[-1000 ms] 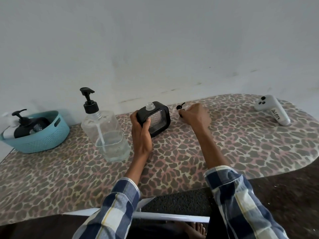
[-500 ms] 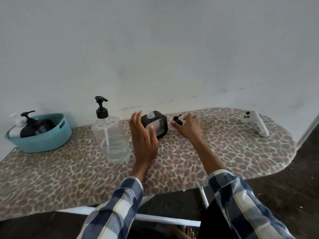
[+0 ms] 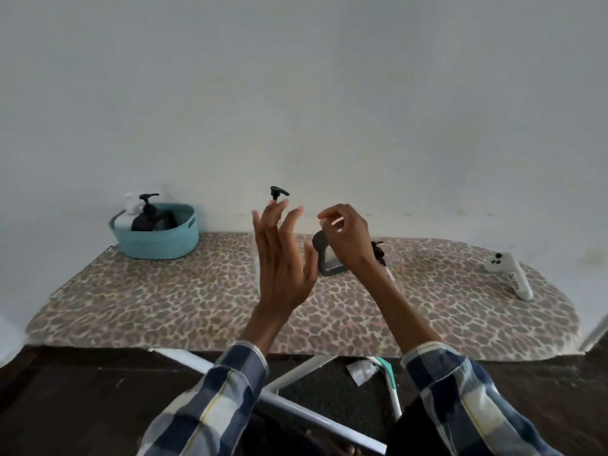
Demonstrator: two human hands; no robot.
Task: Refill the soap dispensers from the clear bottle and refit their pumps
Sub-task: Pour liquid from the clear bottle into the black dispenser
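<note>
My left hand (image 3: 283, 258) is raised with its fingers spread and holds nothing. It covers most of the clear bottle (image 3: 279, 192), of which only the black pump head shows above my fingertips. My right hand (image 3: 345, 240) curls over the top of the black square dispenser (image 3: 324, 258), thumb and fingers closed at its neck; only the dispenser's left and lower edge shows. The removed black pump (image 3: 378, 250) lies on the table behind my right wrist.
A teal basket (image 3: 158, 245) at the back left holds a black pump dispenser (image 3: 148, 212) and a white one. A white controller (image 3: 510, 274) lies at the right. The leopard-print table (image 3: 164, 307) stands against a white wall; white frame bars sit below its front edge.
My left hand let go of the black dispenser and rose, open, in front of the clear bottle. My right hand left the pump on the table and moved onto the dispenser's top. The view pulled back.
</note>
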